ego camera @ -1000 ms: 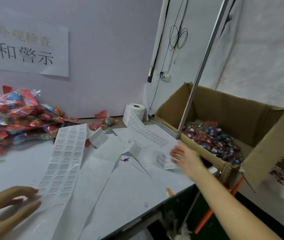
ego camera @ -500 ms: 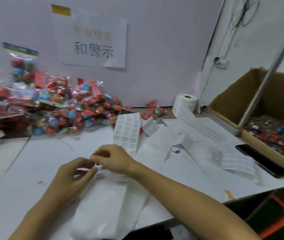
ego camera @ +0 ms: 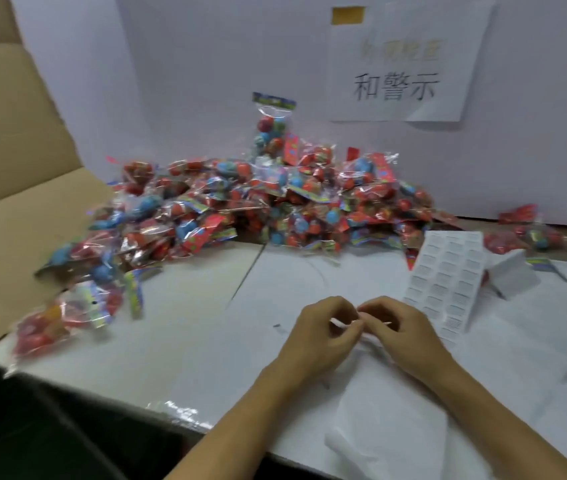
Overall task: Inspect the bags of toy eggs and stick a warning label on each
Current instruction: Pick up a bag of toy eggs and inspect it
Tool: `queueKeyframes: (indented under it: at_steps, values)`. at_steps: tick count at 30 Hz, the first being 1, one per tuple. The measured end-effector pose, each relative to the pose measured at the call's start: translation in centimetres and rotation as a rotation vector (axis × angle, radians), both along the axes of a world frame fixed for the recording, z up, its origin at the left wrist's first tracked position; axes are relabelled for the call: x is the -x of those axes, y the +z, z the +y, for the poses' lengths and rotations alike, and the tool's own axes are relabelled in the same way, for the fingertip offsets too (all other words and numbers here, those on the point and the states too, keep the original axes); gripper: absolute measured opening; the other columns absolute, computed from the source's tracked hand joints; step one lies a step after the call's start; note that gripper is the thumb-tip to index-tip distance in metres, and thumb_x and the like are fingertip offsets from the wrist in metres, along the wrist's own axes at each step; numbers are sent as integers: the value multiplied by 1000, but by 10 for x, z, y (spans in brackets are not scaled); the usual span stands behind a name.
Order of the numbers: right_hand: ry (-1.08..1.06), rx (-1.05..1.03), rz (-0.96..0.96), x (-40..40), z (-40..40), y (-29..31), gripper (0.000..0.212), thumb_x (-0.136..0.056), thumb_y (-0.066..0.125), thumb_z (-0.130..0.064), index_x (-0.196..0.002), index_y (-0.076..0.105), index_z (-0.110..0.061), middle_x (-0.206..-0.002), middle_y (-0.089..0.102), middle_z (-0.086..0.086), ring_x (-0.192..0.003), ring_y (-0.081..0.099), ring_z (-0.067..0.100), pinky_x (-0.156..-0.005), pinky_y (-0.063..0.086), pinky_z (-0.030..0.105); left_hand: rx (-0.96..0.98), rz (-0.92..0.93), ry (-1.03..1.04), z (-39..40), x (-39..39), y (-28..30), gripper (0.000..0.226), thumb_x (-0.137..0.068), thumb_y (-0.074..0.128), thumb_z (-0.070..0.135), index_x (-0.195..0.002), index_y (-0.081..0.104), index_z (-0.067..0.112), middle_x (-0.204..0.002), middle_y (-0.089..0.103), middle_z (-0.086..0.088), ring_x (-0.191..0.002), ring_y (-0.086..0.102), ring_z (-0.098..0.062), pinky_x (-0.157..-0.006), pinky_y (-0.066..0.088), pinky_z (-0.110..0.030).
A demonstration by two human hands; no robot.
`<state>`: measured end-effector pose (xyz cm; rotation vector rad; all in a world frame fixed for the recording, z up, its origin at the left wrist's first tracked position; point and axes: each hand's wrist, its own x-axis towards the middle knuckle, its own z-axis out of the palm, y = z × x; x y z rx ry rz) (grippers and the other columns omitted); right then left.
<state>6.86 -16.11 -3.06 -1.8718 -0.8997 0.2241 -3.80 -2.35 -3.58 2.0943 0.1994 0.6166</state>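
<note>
Bags [ego camera: 275, 202]: clear film w/ red & blue eggs, bright header cards, heaped along the back wall, spilling left onto a cardboard flap [ego camera: 15, 230]. Label sheet [ego camera: 448, 282] lies just right of the hands. Left hand [ego camera: 320, 337] & right hand [ego camera: 403, 337] meet mid-table, fingers curled, both pinching a small white label [ego camera: 344, 323]. Bare table [ego camera: 188, 341] left of the hands; front edge close below wrists.

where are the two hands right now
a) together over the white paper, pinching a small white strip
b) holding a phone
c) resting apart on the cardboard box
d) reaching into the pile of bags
a: the left hand and right hand meet above the white paper, pinching a small white strip between them, well short of the pile of bags.
</note>
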Motion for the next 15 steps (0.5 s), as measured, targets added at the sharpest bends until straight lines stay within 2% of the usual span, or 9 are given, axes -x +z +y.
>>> queueKeyframes:
  at_steps: [5, 8, 11, 13, 15]
  values:
    - [21, 28, -26, 0, -5, -1, 11, -91, 72, -20, -93, 74, -31, -87, 73, -22, -80, 69, 2, -70, 49, 13, 100, -17, 155, 17, -5, 5, 5, -95, 70, 16, -90, 69, 18, -89, 70, 9, -87, 65, -1, -72, 49, -11]
    - [18, 18, -19, 0, -7, -2, 11, -91, 73, -17, -92, 75, -28, -86, 72, -27, -73, 66, -2, -66, 45, 8, 168, -33, 331, 46, -13, 11, 8, -94, 70, 15, -87, 68, 17, -85, 67, 11, -81, 62, 0, -76, 47, -17]
    - [17, 20, -8, 0, -6, -3, 10, -91, 72, -16, -92, 75, -25, -85, 71, -28, -66, 63, -3, -63, 43, 7, -86, -10, 572, 88, -17, 18, 7, -93, 69, 15, -89, 69, 10, -93, 66, 1, -95, 59, -16, -80, 42, -28]
    - [17, 17, 3, 0, -6, -3, 10, -91, 72, -16, -92, 75, -25, -85, 71, -28, -64, 63, -2, -63, 43, 8, -308, 63, 687, 122, -12, 22, 11, -92, 70, 15, -94, 71, 4, -110, 65, -8, -113, 52, -25, -86, 37, -30]
    - [19, 14, 8, 1, -7, -3, 10, -91, 72, -16, -93, 75, -26, -87, 71, -28, -68, 64, -1, -64, 44, 9, -509, 208, 766, 157, -4, 22, 18, -91, 70, 18, -102, 74, 5, -133, 57, -14, -132, 40, -31, -102, 37, -39]
